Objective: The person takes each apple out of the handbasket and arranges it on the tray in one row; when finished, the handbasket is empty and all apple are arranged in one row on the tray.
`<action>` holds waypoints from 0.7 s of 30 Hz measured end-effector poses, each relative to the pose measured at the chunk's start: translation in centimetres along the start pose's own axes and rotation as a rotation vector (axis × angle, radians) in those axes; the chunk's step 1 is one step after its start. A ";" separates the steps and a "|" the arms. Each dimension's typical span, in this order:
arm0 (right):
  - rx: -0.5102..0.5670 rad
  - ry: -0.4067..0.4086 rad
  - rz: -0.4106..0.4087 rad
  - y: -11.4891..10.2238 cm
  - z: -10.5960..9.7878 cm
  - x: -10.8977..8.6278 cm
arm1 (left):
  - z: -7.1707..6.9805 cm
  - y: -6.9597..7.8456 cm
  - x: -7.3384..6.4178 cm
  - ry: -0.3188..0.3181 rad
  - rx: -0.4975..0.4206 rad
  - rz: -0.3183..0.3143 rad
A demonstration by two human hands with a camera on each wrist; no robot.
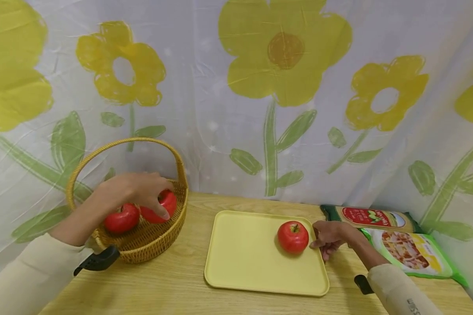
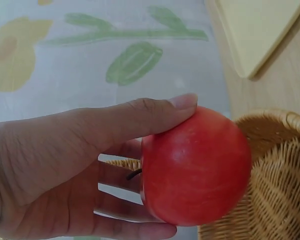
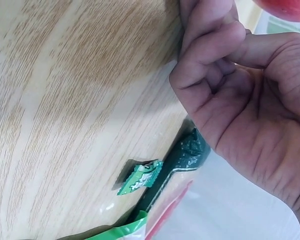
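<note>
My left hand (image 1: 136,190) grips a red apple (image 1: 168,202) over the wicker basket (image 1: 154,253), thumb on one side and fingers round the other. The left wrist view shows that apple's dark stem turned toward the palm. Another red apple (image 1: 121,218) lies inside the basket, left of the held one. On the yellow tray (image 1: 240,253) a third red apple (image 1: 293,238) sits near the right rim. My right hand (image 1: 332,236) pinches the tray's right edge, with thumb above and curled fingers at the outer side.
Right of the tray lie a dark green packet (image 1: 372,217) and a green-and-white bag (image 1: 413,251). A small green wrapped sweet (image 3: 141,177) is on the wooden table (image 1: 173,284) beside the packets. Behind hangs a flowered curtain (image 1: 205,109). The basket's tall handle (image 1: 142,140) arches above its rim.
</note>
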State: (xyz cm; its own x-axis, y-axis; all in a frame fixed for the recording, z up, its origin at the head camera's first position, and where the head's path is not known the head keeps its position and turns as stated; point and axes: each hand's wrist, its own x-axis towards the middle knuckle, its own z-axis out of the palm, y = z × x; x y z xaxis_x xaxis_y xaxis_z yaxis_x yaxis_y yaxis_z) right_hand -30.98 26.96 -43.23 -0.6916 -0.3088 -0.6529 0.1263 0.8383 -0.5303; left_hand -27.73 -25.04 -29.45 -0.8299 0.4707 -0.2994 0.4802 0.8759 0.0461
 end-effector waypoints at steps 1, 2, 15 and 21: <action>-0.001 0.003 0.003 0.0 0.0 0.0 | -0.1 0.2 -0.1 0.001 0.005 -0.003; -0.001 0.003 0.004 -0.1 0.0 -0.1 | -0.1 0.4 -0.1 0.000 0.010 -0.002; 0.001 0.004 0.006 0.1 0.1 0.0 | -0.4 2.2 0.5 0.004 -0.011 0.026; -0.023 0.006 0.001 0.1 -0.1 0.1 | -0.1 3.0 1.9 -0.015 -0.073 0.076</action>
State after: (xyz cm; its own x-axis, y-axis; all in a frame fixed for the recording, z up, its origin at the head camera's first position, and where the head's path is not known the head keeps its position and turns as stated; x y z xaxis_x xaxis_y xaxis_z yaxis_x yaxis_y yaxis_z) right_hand -31.11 27.00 -43.30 -0.6958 -0.3050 -0.6503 0.1106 0.8490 -0.5166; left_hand -27.89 -21.50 -29.79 -0.7875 0.5347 -0.3065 0.5189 0.8436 0.1385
